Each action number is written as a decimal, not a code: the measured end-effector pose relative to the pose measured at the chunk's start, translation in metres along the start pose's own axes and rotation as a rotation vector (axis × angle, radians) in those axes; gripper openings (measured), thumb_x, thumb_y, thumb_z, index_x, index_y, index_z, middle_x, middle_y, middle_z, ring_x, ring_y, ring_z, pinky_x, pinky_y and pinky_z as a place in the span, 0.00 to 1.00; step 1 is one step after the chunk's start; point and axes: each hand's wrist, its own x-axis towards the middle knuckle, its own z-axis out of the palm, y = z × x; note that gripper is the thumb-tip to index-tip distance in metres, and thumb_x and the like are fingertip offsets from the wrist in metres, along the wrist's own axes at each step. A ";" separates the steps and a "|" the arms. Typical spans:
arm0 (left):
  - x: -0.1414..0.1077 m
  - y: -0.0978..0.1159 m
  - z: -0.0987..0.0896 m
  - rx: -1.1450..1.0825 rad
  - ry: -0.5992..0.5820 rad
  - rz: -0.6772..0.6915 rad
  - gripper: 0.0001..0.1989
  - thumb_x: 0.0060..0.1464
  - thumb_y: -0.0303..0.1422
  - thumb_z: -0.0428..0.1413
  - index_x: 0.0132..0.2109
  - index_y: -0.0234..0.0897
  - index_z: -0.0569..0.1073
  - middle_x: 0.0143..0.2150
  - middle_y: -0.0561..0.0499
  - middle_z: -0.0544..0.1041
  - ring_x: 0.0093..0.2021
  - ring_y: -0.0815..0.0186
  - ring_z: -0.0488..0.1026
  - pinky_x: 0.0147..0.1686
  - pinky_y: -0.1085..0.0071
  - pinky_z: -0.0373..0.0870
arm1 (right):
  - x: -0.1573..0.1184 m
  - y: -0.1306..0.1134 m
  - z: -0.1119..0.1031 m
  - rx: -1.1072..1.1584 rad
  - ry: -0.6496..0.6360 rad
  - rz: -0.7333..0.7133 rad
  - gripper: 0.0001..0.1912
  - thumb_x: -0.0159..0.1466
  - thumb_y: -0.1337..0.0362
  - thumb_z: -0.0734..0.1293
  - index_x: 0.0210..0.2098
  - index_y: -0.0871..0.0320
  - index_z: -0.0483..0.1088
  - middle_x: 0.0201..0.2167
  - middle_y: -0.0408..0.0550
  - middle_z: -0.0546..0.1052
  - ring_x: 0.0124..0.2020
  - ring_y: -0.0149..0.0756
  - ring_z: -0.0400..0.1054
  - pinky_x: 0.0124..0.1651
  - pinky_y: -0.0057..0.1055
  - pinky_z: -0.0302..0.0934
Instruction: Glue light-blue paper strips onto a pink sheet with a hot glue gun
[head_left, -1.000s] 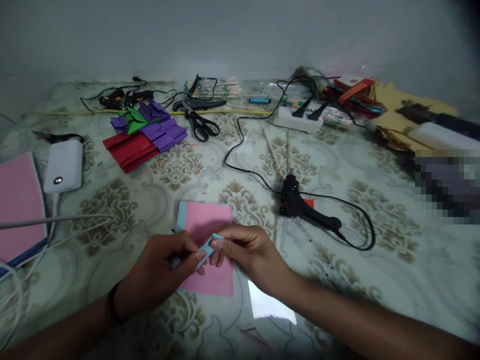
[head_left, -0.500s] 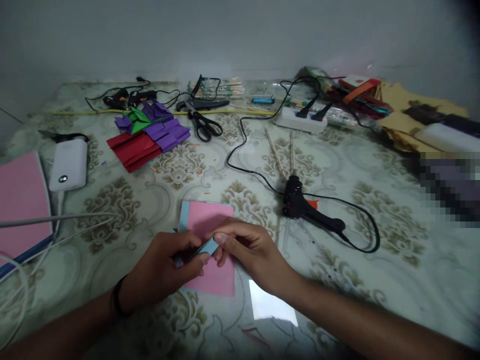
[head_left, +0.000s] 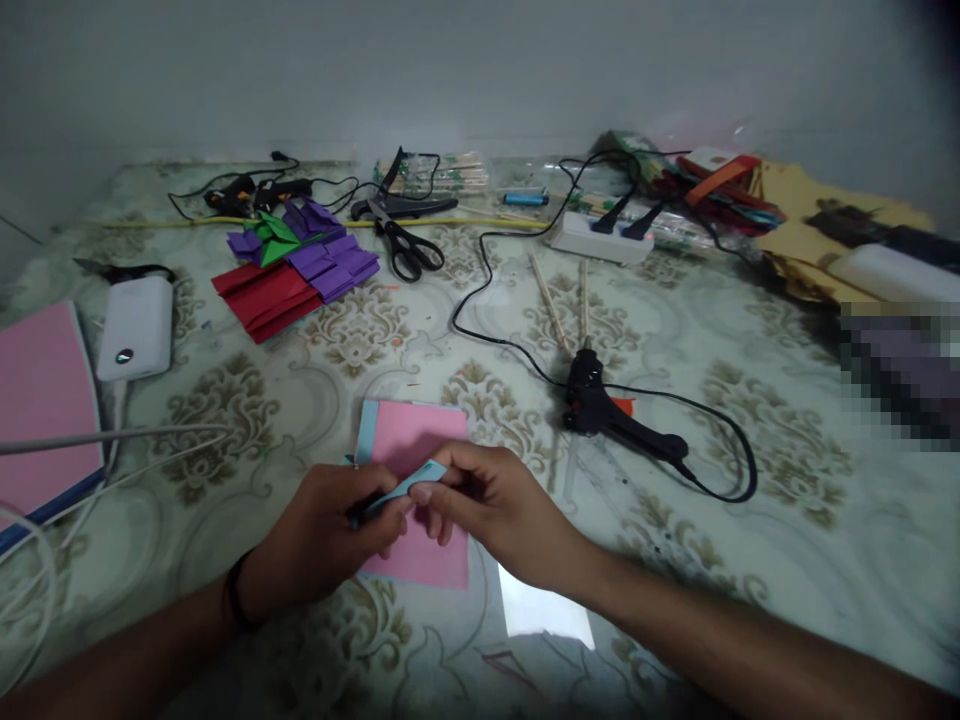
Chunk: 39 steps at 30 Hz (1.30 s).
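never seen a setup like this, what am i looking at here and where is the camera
There's no machine here: you see a person's bare left hand and right hand. The camera is worn on the head, looking forward and down. Both hands pinch a small piece of light blue paper above a pink sheet. On the patterned table also lie a black glue gun, black-handled scissors, red folded paper and a white power strip.
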 end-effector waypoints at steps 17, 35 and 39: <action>0.005 0.003 -0.004 0.131 -0.030 0.115 0.17 0.67 0.31 0.50 0.26 0.38 0.66 0.19 0.60 0.61 0.20 0.73 0.55 0.23 0.71 0.50 | 0.002 0.006 -0.007 0.112 -0.031 -0.068 0.23 0.70 0.47 0.70 0.32 0.61 0.77 0.24 0.46 0.79 0.24 0.30 0.74 0.31 0.28 0.70; 0.001 0.003 0.002 0.139 -0.056 0.096 0.18 0.69 0.31 0.48 0.27 0.38 0.63 0.21 0.58 0.64 0.21 0.71 0.60 0.25 0.70 0.53 | -0.003 -0.004 0.003 -0.181 0.005 -0.197 0.18 0.72 0.51 0.68 0.34 0.59 0.75 0.29 0.44 0.77 0.27 0.30 0.74 0.33 0.27 0.71; 0.002 0.002 0.000 0.132 -0.075 0.121 0.19 0.69 0.31 0.48 0.26 0.38 0.63 0.20 0.59 0.62 0.21 0.72 0.58 0.24 0.70 0.51 | -0.004 -0.002 0.003 -0.201 0.033 -0.156 0.18 0.72 0.51 0.68 0.34 0.58 0.73 0.24 0.41 0.75 0.23 0.28 0.71 0.29 0.25 0.66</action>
